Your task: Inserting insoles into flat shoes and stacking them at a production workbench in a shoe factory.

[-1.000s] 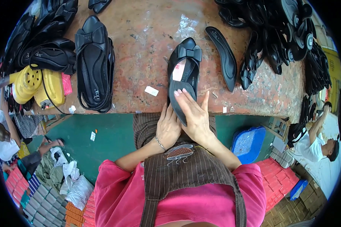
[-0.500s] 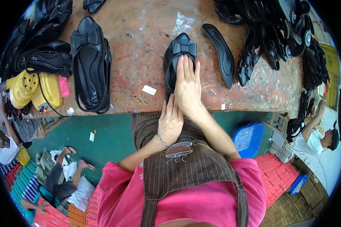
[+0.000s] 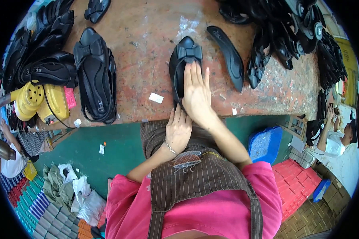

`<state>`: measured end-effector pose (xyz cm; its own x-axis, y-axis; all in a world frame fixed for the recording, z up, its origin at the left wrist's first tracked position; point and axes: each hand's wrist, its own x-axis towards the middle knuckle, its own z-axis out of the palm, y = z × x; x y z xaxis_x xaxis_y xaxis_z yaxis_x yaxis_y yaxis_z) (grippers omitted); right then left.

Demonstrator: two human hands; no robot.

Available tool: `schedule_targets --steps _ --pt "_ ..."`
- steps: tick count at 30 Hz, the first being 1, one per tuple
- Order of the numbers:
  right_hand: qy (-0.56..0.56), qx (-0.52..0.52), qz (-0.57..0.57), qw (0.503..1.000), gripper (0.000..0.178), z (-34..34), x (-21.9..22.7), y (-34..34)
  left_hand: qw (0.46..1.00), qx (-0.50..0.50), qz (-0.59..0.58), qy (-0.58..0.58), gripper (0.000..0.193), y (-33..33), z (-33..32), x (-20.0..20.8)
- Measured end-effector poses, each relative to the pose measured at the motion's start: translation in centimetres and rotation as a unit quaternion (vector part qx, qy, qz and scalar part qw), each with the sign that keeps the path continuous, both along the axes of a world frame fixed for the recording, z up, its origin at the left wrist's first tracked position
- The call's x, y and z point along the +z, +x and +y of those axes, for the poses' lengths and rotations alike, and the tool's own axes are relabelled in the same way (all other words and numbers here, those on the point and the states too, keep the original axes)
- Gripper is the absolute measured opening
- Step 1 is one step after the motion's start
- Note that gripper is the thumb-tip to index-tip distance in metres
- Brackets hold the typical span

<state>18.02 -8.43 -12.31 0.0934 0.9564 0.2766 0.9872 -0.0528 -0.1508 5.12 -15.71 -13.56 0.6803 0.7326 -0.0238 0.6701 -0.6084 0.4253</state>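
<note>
I make out pale lettering at the heel of a black slingback (image 3: pixel 95 75) at left; marks in the upper-left shoe pile (image 3: pixel 54 71) are too small to read. At upper centre, one bow-topped shoe (image 3: pixel 180 65) lies on the tabletop (image 3: pixel 143 75), its inside mostly covered by the right hand (image 3: pixel 198 97), open and flat, fingers extended. The left hand (image 3: pixel 178 128) has hidden fingertips at the heel; I cannot tell its grip. I count one loose insole (image 3: pixel 229 59) to the right; the upper-right shoe pile (image 3: pixel 281 47) is cut off.

Head view, fisheye: facing steeply down at close range over apron (image 3: pixel 207 179), left hand (image 3: pixel 178 132), right hand (image 3: pixel 197 97) and workbench (image 3: pixel 141 73).
</note>
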Motion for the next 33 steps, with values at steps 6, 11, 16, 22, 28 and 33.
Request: schedule_targets --steps 6,11,16,22,28,33 --pt "0.02 0.018 0.08 0.996 0.039 2.5 -0.9 0.4 0.999 0.023 -0.012 0.022 0.042 0.5 0.6 0.2" --pt "-0.105 0.034 -0.001 0.994 0.033 4.2 1.0 0.7 1.0 0.01 0.018 0.0 0.055 0.4 0.3 0.8" --pt "-0.066 0.082 0.051 0.993 0.038 3.3 0.0 2.2 0.999 0.009 0.018 0.028 0.062 1.1 1.0 0.7" --pt "0.039 0.028 0.198 0.979 0.046 -0.3 2.7 7.9 0.963 0.209 -0.124 -0.114 0.034 -3.2 5.6 8.0" --pt "0.024 -0.129 0.132 0.983 0.082 3.9 -0.6 12.0 0.983 0.15 0.073 -0.081 0.036 0.3 11.0 3.6" --pt "0.023 -0.139 0.215 0.966 0.063 1.5 0.1 11.9 0.977 0.195 -0.085 -0.018 0.006 -4.2 12.2 10.0"
